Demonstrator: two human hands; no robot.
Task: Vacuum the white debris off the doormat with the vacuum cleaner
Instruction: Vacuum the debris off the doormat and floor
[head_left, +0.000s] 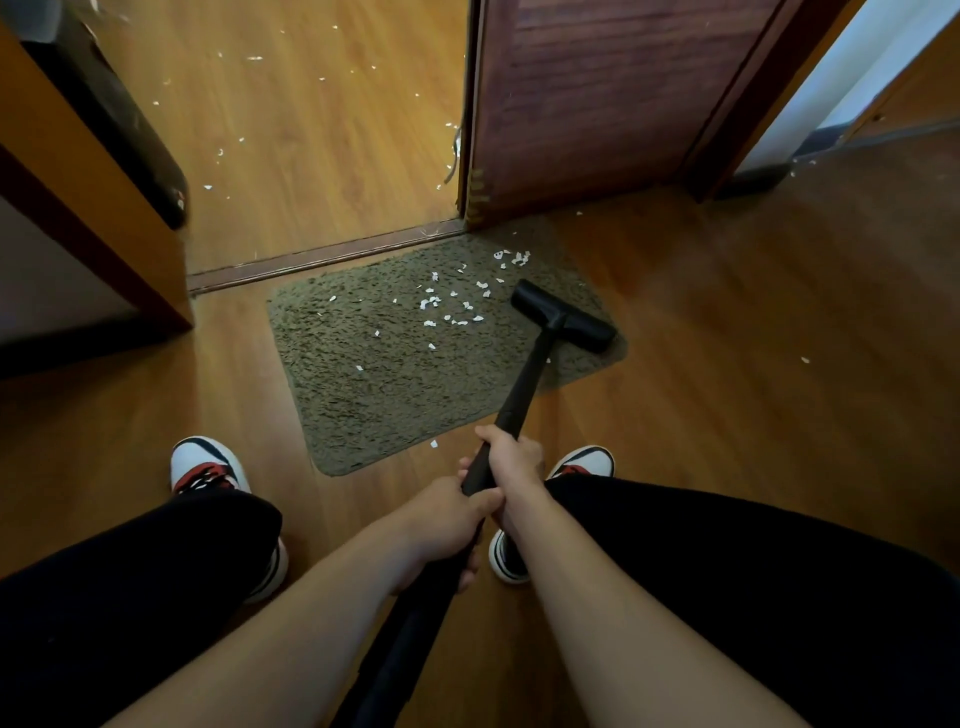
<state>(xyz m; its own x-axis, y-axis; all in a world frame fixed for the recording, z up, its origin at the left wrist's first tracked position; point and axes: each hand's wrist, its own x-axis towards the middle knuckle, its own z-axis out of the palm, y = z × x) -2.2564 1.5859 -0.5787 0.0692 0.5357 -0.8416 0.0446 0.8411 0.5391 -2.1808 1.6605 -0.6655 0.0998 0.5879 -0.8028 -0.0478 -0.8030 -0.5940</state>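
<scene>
The left hand (441, 519) and right hand (511, 460) grip the vacuum wand (524, 384), its head (563, 317) seemingly resting on the littered doormat (363, 405).

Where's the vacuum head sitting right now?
The vacuum head sits on the doormat, at its right end, just right of the white debris and near the door, in the head view.
</scene>
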